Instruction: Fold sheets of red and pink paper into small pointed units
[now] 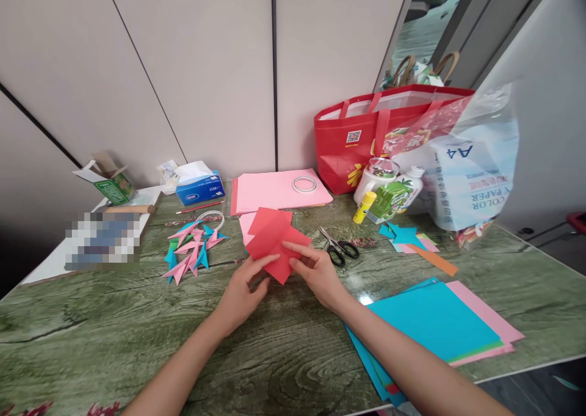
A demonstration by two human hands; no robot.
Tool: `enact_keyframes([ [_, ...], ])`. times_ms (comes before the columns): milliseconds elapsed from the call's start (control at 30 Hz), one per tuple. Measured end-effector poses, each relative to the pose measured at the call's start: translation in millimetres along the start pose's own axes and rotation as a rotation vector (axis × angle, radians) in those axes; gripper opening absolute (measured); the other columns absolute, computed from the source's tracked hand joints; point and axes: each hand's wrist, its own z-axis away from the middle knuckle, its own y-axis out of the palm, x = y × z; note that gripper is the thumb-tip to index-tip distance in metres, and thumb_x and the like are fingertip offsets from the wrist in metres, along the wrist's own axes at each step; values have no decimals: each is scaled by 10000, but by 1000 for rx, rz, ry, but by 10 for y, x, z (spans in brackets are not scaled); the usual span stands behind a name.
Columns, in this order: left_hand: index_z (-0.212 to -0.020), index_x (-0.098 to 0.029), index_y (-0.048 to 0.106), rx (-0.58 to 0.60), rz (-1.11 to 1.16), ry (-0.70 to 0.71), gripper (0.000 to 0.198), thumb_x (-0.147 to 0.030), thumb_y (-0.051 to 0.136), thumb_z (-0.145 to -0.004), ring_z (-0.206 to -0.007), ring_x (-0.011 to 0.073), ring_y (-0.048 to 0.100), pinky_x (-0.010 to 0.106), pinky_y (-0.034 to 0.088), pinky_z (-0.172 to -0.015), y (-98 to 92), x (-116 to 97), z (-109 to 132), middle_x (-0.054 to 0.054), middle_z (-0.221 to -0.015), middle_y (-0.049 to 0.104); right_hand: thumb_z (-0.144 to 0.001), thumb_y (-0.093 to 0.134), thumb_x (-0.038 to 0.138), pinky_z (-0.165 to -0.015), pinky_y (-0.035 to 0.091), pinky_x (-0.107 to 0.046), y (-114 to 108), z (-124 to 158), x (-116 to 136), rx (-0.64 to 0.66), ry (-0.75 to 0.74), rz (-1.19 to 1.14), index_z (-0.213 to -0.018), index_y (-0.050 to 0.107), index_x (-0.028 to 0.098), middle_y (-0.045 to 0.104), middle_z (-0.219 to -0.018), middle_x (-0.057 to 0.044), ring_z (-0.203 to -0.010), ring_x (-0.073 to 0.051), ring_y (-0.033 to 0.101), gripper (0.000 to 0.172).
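Both hands (245, 288) (315, 270) pinch the red paper (274, 242).

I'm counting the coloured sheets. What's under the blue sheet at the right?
Under the blue sheet, green and pink sheet edges stick out, with more blue edges at the left. The covered sheets cannot be counted.

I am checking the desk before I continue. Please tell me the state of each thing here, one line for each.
Red paper: folded, held above the table by both hands.
Left hand: fingers pinch the paper's lower edge.
Right hand: fingers pinch the paper's right side.
Scissors: lying flat, blades closed.
Tissue box: open, tissue sticking out.
Red bag: upright, open.
Glue stick: capped, leaning.
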Motion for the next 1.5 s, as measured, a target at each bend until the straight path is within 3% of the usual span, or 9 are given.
enact_keyframes([
  [233,-908,-205,698,-54,20,-100,379,-118,710,-539,-901,238,606,324,451,-829,-32,-1,-38,36,-955,698,-624,678,280,-706,513,-339,38,50,45,109,178,-271,-933,672,220,665,-961,-36,-799,-186,612,315],
  [400,-767,-226,734,-29,-70,21,243,-118,708,-550,-797,207,625,263,470,-752,-55,1,-39,21,-836,725,-613,697,273,-701,516,-327,31,54,45,121,207,-340,-921,674,209,669,-938,-33,-801,-180,612,315],
  [567,-707,-227,739,-164,-118,-1,114,-203,683,-610,-596,175,611,248,478,-605,-81,28,-38,10,-642,718,-582,712,206,-705,514,-342,30,56,62,159,179,-305,-973,649,224,679,-816,0,-683,-152,612,396],
  [733,-1026,-196,643,-288,133,-87,447,-245,716,-588,-716,184,624,237,490,-626,-76,112,-52,26,-868,704,-582,702,167,-729,489,-296,27,40,69,121,82,-155,-933,663,228,662,-919,-6,-744,-149,603,358],
  [900,-1321,-219,300,-376,411,-57,857,-202,730,-580,-785,171,634,237,497,-709,4,17,-60,44,-938,682,-585,700,172,-669,498,-274,40,50,27,144,28,-102,-843,648,206,630,-856,-5,-754,-156,588,265],
  [1033,-1366,-244,85,-399,447,-96,1057,-154,749,-548,-655,145,653,225,511,-634,37,-71,-56,3,-764,698,-583,712,167,-651,500,-271,53,65,-3,100,-38,-123,-974,515,238,586,-919,-14,-775,-162,592,443],
  [1133,-1349,-205,180,-349,460,-194,1010,-166,760,-524,-648,151,658,232,508,-631,38,-55,-48,0,-721,705,-535,755,176,-734,491,-317,54,76,6,52,-64,-42,-1173,369,259,567,-1004,-53,-882,-206,580,751],
  [1200,-1317,-170,273,-272,456,-262,940,-178,764,-515,-654,170,662,249,507,-627,37,-31,-40,19,-717,713,-517,769,183,-783,473,-339,49,81,19,52,-66,18,-1228,329,253,575,-998,-59,-917,-222,572,839],
  [1500,-1084,-139,528,-82,550,-313,565,-152,742,-561,-800,212,647,315,487,-741,33,-40,-9,81,-881,703,-544,733,187,-700,494,-303,-11,46,-3,79,34,32,-1090,503,208,633,-903,-21,-787,-189,606,592],
])
